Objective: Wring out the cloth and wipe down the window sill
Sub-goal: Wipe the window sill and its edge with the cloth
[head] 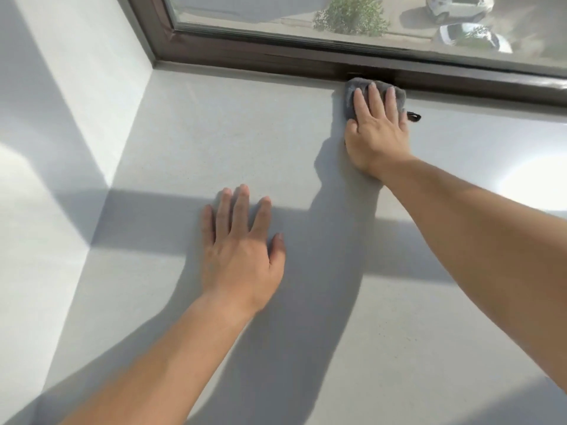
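**Wiping along the back edge of the sill**

Presses down with the right hand (pixel 376 130), fingers straight and close together, on a grey cloth (pixel 399 96). Keeps it at the far edge of the window sill (pixel 214 133), pushed right up against the dark brown window frame (pixel 276 61). Covers most of the cloth with palm and fingers, leaving only the far rim and the right side showing. Lies bunched rather than spread, with the long axis roughly along the frame, left to right, as far as the uncovered part tells. Ends on the right in a small black loop (pixel 414 117), pointing out to the right beside the little finger.

Rests the left hand (pixel 242 253) flat on the bare sill, nearer and further left, well apart from the cloth. Fingers straight and slightly spread, holding nothing, lying across a broad band of shadow. Beyond the glass, seen from above: two white cars (pixel 457 7) and a green shrub (pixel 349 16).
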Motion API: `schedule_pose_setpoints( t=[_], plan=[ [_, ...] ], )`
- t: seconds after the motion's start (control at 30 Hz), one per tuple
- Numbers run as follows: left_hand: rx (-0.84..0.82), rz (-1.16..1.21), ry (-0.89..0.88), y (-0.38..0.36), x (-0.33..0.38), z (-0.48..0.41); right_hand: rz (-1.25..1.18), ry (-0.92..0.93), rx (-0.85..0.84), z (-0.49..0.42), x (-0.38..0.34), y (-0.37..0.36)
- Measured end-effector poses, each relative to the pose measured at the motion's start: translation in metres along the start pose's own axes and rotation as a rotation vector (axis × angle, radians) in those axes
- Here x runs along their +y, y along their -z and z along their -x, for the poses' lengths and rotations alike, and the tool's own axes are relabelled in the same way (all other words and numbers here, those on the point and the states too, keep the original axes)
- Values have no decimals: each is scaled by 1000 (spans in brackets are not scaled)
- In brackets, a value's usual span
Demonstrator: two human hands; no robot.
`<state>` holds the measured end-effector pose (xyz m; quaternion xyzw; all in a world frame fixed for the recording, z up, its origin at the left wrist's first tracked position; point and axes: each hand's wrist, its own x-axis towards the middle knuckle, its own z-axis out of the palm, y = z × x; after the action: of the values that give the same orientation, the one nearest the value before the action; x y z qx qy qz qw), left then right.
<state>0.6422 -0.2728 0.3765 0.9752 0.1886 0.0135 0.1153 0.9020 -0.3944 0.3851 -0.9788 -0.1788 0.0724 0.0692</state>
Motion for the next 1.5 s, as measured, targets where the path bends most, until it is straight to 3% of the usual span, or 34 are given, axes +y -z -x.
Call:
schedule_pose_setpoints(
  t=[0.07,0.2,0.27,0.33,0.47,0.57,0.6,0.73,0.8,0.93,1.0,1.1,1.17,1.23,1.33,1.4,1.43,1.5],
  plan=[
    [57,31,-46,-1,9,-13,-13,-90,27,-7,-29,-5],
    [2,102,-65,-8,33,-32,39,346,-36,7,-76,-16],
    [-37,80,-71,-12,33,-31,53,406,-76,3,-52,-9],
    [-50,63,-76,-11,32,-30,60,311,-45,-4,-7,-1],
    [-56,50,-77,-10,35,-29,25,-51,4,-5,79,19],
    [-56,48,-71,-12,34,-30,-22,-224,57,-7,55,11],
    [-59,43,-70,-12,34,-31,-31,-190,58,-6,38,8],
    [-56,32,-82,-10,35,-30,38,262,-38,12,27,4],
    [-53,27,-88,-10,36,-30,37,207,-21,7,69,12],
    [20,76,-108,-12,38,-27,-28,-212,39,6,121,19],
    [104,91,-145,-13,42,-24,-29,-153,52,16,96,12],
    [120,74,-89,-10,53,-16,4,241,-1,50,57,1],
    [66,58,-18,-6,63,-4,36,409,-69,64,65,1],
    [15,76,36,-7,71,11,60,346,-58,58,101,7],
    [-18,110,44,-16,75,26,2,-23,-1,41,158,20],
    [-20,35,30,-21,76,29,-13,-137,12,41,158,20],
    [-15,6,34,-22,77,28,-14,-112,10,47,143,17],
    [-19,-24,44,-23,79,27,-28,123,11,73,106,7]
  ],
)
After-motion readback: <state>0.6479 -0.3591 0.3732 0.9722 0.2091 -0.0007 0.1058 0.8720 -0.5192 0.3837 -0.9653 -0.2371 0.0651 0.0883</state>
